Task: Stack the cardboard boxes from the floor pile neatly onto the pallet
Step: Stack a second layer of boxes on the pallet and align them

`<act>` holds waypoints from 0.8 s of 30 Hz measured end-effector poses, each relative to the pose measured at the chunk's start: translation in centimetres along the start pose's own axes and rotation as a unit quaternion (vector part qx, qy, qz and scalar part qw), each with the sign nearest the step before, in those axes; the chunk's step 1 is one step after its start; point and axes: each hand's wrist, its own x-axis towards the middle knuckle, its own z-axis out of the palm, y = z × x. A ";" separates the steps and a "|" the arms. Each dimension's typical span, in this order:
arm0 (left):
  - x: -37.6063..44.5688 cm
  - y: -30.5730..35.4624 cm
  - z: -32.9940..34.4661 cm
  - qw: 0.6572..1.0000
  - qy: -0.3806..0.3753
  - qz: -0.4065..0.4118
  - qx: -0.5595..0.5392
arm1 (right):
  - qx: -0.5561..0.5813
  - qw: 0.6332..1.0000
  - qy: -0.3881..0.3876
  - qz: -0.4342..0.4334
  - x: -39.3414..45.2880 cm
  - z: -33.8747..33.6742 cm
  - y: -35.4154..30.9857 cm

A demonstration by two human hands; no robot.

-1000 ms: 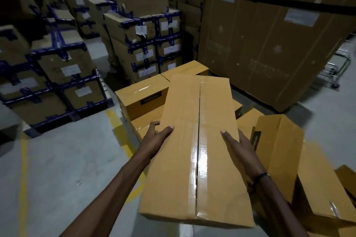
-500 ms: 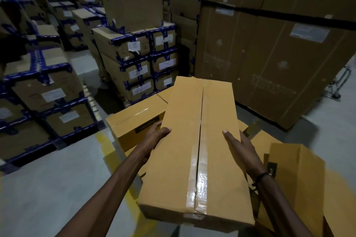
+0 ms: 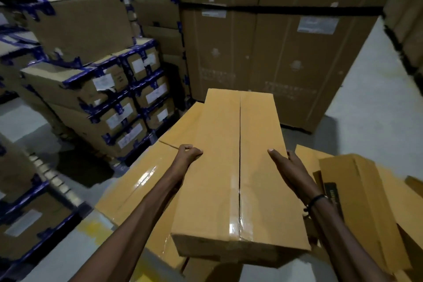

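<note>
A long tan cardboard box (image 3: pixel 231 167), taped along its middle seam, is held lengthwise in front of me. My left hand (image 3: pixel 186 154) grips its left edge with the fingers curled under. My right hand (image 3: pixel 286 165) grips its right edge, thumb lying on top. Below it lie other tan boxes: a long one (image 3: pixel 139 185) to the left and a tilted one with a black label (image 3: pixel 352 201) to the right. The pallet is hidden.
Stacks of brown boxes with blue tape and white labels (image 3: pixel 128 98) stand at left. A wall of tall strapped cartons (image 3: pixel 274 52) rises straight ahead. Grey concrete floor (image 3: pixel 370 117) shows at right, and a yellow floor mark (image 3: pixel 93 229) at lower left.
The held box has moved forward, over the lower tan boxes, and the view has closed in on the tall cartons. Both hands keep their hold on its edges.
</note>
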 end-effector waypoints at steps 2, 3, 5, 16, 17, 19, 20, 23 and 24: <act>2.1 1.0 -0.2 1.000 -0.020 0.004 -0.003 | 0.012 1.000 0.016 0.006 0.9 1.0 -0.8; 3.4 1.6 -0.1 1.000 -0.024 0.005 0.001 | 0.014 1.000 0.026 0.007 1.3 1.4 -1.2; 5.6 2.9 0.3 1.000 -0.019 0.005 0.003 | 0.023 0.999 0.046 0.003 2.3 2.0 -2.0; 15.4 5.5 3.7 0.986 -0.136 0.068 0.071 | 0.018 0.996 0.089 0.026 13.9 2.1 -2.3; 16.6 5.8 4.3 0.986 -0.136 0.065 0.075 | 0.016 0.995 0.093 0.031 15.5 2.0 -2.2; 19.8 6.2 5.6 0.986 -0.138 0.058 0.074 | 0.019 0.994 0.097 0.040 18.9 1.8 -1.9; 21.4 6.3 6.3 0.986 -0.137 0.055 0.073 | 0.024 0.994 0.096 0.044 20.6 1.6 -1.7; 25.6 6.9 8.4 0.989 -0.121 0.039 0.076 | 0.021 0.994 0.093 0.058 25.7 1.5 -1.2; 27.2 6.7 8.8 0.989 -0.117 0.037 0.077 | 0.016 0.994 0.090 0.063 27.4 1.6 -0.9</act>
